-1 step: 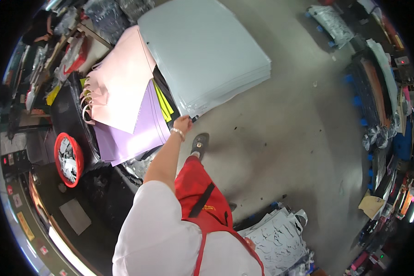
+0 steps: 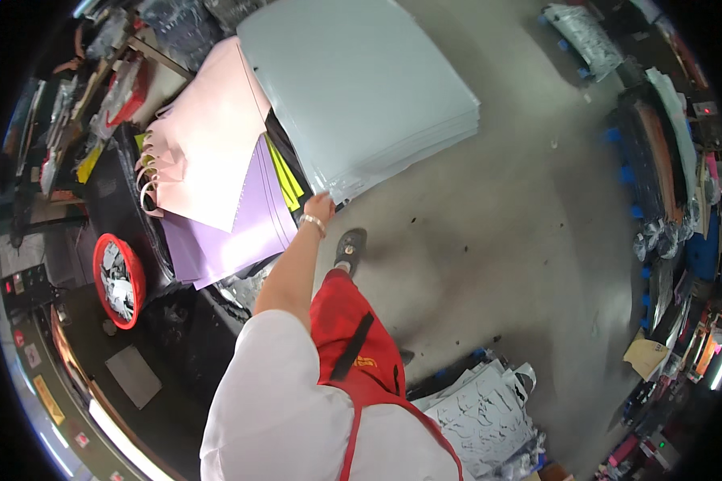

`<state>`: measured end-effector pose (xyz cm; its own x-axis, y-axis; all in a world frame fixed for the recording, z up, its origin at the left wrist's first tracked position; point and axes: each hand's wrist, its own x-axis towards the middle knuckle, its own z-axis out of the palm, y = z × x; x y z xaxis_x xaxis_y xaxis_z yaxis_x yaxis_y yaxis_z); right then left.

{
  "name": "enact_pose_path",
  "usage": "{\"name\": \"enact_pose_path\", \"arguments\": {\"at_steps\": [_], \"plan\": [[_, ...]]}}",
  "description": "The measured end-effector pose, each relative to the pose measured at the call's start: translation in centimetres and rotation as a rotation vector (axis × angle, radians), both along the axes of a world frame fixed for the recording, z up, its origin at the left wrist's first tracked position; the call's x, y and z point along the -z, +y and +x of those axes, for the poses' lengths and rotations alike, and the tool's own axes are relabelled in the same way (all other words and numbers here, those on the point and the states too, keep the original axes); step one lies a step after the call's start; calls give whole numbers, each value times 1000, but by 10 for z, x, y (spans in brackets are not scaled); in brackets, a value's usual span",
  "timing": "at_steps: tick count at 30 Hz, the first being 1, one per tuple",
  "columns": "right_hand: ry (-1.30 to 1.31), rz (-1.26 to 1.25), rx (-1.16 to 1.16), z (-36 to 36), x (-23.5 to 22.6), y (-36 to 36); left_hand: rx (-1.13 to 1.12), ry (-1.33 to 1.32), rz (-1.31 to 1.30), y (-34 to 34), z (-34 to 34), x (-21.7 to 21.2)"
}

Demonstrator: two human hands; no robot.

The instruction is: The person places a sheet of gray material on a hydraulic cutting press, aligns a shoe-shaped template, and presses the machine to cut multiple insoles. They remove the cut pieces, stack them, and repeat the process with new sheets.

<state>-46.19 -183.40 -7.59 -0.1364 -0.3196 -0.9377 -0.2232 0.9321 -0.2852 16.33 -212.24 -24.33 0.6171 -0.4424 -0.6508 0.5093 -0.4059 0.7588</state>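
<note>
My left hand (image 2: 321,207), with a pale bracelet at the wrist, reaches out to the near corner of a tall stack of light grey sheets (image 2: 361,96). Its fingers look curled together at that corner; what they hold, if anything, is hidden. A small dark piece (image 2: 342,206) shows just beside the hand, under the stack's edge. Left of the stack lie pale pink sheets (image 2: 204,136) with cut strips curling along one side. Purple sheets (image 2: 233,224) and bright yellow-green sheets (image 2: 285,176) are beneath them. My right hand is out of sight.
A red basin (image 2: 140,280) of grey-white scraps stands at the left beside a machine. Crumpled cut sheets (image 2: 485,413) lie on the floor near my right side. Wrapped stacks (image 2: 654,160) line the right. My shoe (image 2: 350,250) is close to the grey stack.
My left hand has shifted very slightly up at the grey stack's corner. A bit of skin by my right side, seen before, no longer shows.
</note>
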Motion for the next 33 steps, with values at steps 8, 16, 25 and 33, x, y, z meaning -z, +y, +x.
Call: {"name": "enact_pose_path", "arguments": {"at_steps": [8, 16, 25, 33], "plan": [[91, -115, -57, 162, -127, -163, 188, -150, 683, -71, 56, 76], [113, -133, -88, 233, -139, -231, -585, 650, 308, -77, 77, 53], [187, -86, -89, 194, -106, -165, 34, 464, 411, -114, 109, -7], [139, -243, -4, 179, -61, -148, 166, 271, 2, -158, 136, -155]]}}
